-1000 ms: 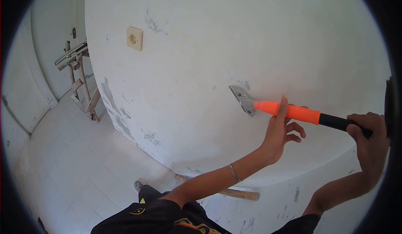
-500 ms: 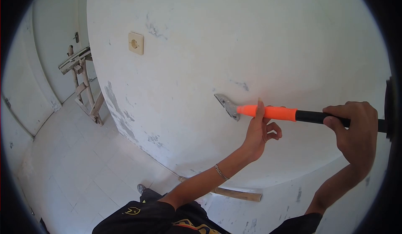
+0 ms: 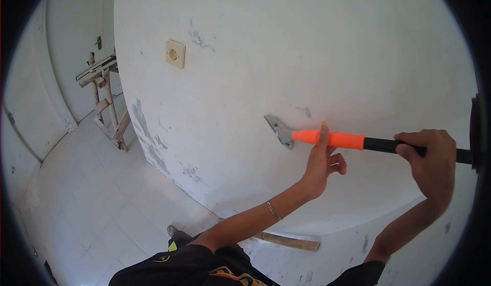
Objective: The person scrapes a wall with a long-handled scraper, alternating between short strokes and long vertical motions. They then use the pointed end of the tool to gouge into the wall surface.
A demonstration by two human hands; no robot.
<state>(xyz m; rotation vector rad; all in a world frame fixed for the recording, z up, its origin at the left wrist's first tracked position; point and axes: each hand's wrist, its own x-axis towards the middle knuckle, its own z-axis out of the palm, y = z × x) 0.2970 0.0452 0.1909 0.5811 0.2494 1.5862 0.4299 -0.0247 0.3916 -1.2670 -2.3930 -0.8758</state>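
A long-handled scraper (image 3: 352,141) with an orange grip and a black shaft lies across the middle right of the head view. Its metal blade (image 3: 280,132) is at the white wall (image 3: 245,71), just below a small grey scuffed patch (image 3: 302,110). My left hand (image 3: 322,168) holds the orange grip near the blade, thumb across the front and the lower fingers curled. Farther back, my right hand (image 3: 434,155) is wrapped round the black shaft from above. The shaft's rear end runs out at the right edge.
A beige wall socket (image 3: 175,54) sits at upper left. Grey peeled patches (image 3: 146,127) mark the wall's lower left. A wooden stand (image 3: 107,97) is near the door (image 3: 74,46). A bamboo-like pole (image 3: 291,241) lies low by the wall, beside the tiled floor (image 3: 112,204).
The view has shifted slightly, so socket and wall marks appear farther right. Against the scuffed patch, the blade sits a little higher and more to the left. Both hands keep their hold.
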